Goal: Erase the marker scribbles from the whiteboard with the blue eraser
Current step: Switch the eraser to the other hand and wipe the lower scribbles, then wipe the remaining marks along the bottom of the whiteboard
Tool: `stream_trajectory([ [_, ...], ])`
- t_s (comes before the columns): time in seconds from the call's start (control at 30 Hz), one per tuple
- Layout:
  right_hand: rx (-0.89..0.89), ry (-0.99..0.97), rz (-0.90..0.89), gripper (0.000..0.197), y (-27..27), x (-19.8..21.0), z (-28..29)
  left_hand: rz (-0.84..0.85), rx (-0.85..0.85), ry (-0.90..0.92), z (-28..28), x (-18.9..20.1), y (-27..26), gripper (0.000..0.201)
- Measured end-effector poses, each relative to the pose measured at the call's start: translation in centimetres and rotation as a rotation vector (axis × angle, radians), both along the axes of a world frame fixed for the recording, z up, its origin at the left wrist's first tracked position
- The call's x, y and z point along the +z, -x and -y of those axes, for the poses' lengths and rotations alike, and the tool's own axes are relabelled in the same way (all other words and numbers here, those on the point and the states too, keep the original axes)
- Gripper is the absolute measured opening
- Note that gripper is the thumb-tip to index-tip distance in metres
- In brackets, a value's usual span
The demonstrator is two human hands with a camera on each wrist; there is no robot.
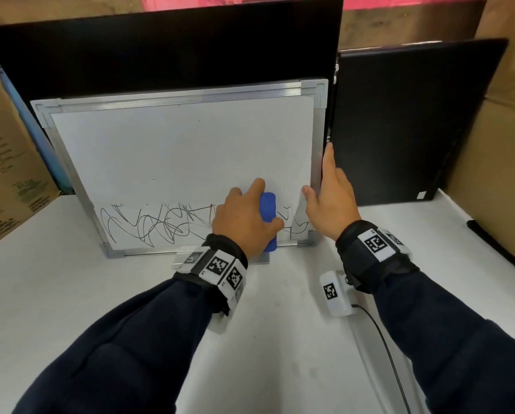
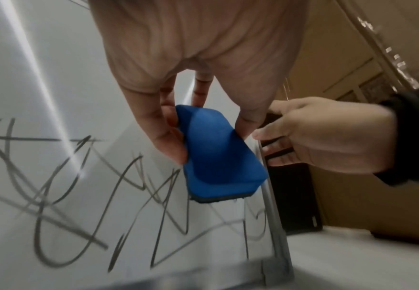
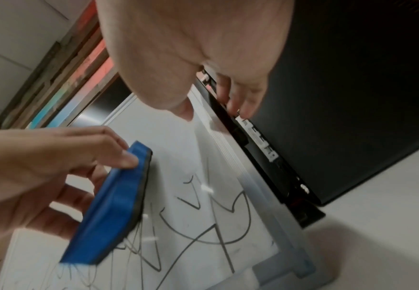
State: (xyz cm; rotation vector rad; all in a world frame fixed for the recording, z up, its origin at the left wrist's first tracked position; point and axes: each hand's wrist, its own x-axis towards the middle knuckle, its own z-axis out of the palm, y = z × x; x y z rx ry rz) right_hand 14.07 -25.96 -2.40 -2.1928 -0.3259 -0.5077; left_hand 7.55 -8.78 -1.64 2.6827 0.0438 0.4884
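We see the whiteboard (image 1: 172, 150) standing nearly upright on a white table (image 1: 280, 339), leaning back against a large black panel (image 1: 160, 49) at the far side. Our left hand (image 1: 244, 219) grasps the blue eraser (image 1: 268, 209), fingers curled along one long side and the thumb along the other, and holds its dark felt face flat against the board near the lower right corner. In the left wrist view the eraser (image 2: 216, 153) sits just left of the board's metal frame, with the fingers (image 2: 168, 141) pinching its edge. Black marker scribbles (image 1: 148, 225) run in a band along the bottom of the board, most of them left of the eraser and a few (image 1: 298, 225) to its right; the upper part of the board is white. Our right hand (image 1: 329, 198) grips the board's right edge, thumb on the front face and fingers wrapped behind the frame. The right wrist view shows those fingers (image 3: 241, 98) tucked between the frame and a second black panel (image 1: 414, 121) that stands just right of the board. Cardboard boxes (image 1: 5, 162) stand at the far left, and a small white tagged device (image 1: 335, 294) with a cable lies on the table near the right wrist.
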Motion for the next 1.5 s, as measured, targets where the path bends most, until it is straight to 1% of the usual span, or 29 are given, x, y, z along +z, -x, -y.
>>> stream_trajectory([
  [0.07, -0.049, -0.007, 0.135, 0.088, 0.4, 0.5, 0.3, 0.083, 0.003, 0.085, -0.1, 1.2, -0.2, 0.048],
  [0.1, -0.036, -0.013, 0.223, 0.085, 0.7, 0.8, 0.5, 0.116, 0.002, 0.119, -0.3, 1.9, -0.3, 0.049],
  [0.17, 0.116, -0.001, 0.346, 0.072, 1.5, 1.6, 0.9, 0.159, -0.006, 0.171, -0.6, 3.3, -0.5, 0.050],
  [0.23, 0.320, 0.085, 0.350, 0.060, 2.8, 2.2, 0.8, 0.202, -0.014, 0.222, -1.1, 4.1, -0.8, 0.050],
  [0.27, 0.394, 0.137, 0.309, 0.059, 3.4, 2.3, 0.6, 0.220, -0.011, 0.254, -1.3, 4.4, -0.9, 0.050],
  [0.33, 0.462, 0.214, 0.200, 0.066, 4.0, 2.0, -0.2, 0.237, 0.008, 0.319, -1.7, 4.5, -1.0, 0.051],
  [0.4, 0.443, 0.244, 0.149, 0.075, 4.1, 1.2, -0.7, 0.215, 0.022, 0.398, -1.8, 4.3, -1.0, 0.052],
  [0.47, 0.388, 0.238, 0.133, 0.080, 3.9, 0.5, -0.8, 0.187, -0.001, 0.506, -1.7, 3.8, -0.9, 0.046],
  [0.6, 0.238, 0.255, 0.128, 0.076, 3.4, -0.4, -0.4, 0.098, -0.103, 0.737, -1.2, 3.4, 0.0, 0.019],
  [0.63, 0.219, 0.260, 0.133, 0.076, 3.4, -0.5, -0.4, 0.064, -0.129, 0.787, -1.1, 3.3, 0.2, 0.016],
  [0.7, 0.189, 0.283, 0.158, 0.079, 3.4, -0.6, -0.4, -0.012, -0.165, 0.841, -1.6, 3.2, 0.7, 0.021],
  [0.73, 0.169, 0.321, 0.173, 0.079, 3.4, -0.5, -0.4, -0.030, -0.168, 0.839, -2.1, 3.1, 0.9, 0.024],
  [0.77, 0.150, 0.384, 0.181, 0.077, 3.4, -0.3, -0.4, -0.012, -0.155, 0.815, -2.9, 3.0, 1.1, 0.027],
  [0.83, 0.130, 0.529, 0.176, 0.077, 3.4, -0.1, -0.1, 0.138, -0.066, 0.688, -5.1, 2.8, 1.3, 0.027],
  [0.9, 0.128, 0.614, 0.185, 0.079, 3.2, 0.0, 0.4, 0.334, 0.080, 0.566, -8.2, 2.7, 1.7, 0.025],
  [1.0, 0.136, 0.701, 0.240, 0.080, 2.6, 0.1, 1.4, 0.535, 0.302, 0.531, -13.7, 1.5, 2.3, 0.029],
  [1.1, 0.139, 0.767, 0.229, 0.084, 2.0, 0.5, 2.1, 0.600, 0.558, 0.640, -18.4, -0.6, 2.8, 0.039],
  [1.2, 0.130, 0.778, 0.207, 0.087, 2.0, 0.6, 2.2, 0.567, 0.727, 0.730, -21.2, -1.9, 3.6, 0.052],
  [1.27, 0.125, 0.783, 0.193, 0.086, 2.2, 0.5, 1.8, 0.511, 0.755, 0.746, -23.1, -2.8, 3.7, 0.057],
  [1.37, 0.103, 0.793, 0.164, 0.082, 2.6, 0.4, 1.5, 0.466, 0.638, 0.863, -24.3, -4.3, 3.4, 0.051],
  [1.43, 0.089, 0.804, 0.133, 0.081, 2.8, 0.6, 1.3, 0.440, 0.603, 0.878, -24.1, -4.8, 3.3, 0.046],
  [1.5, 0.073, 0.820, 0.087, 0.083, 3.2, 0.8, 0.9, 0.446, 0.596, 0.888, -24.2, -4.9, 3.3, 0.047],
])
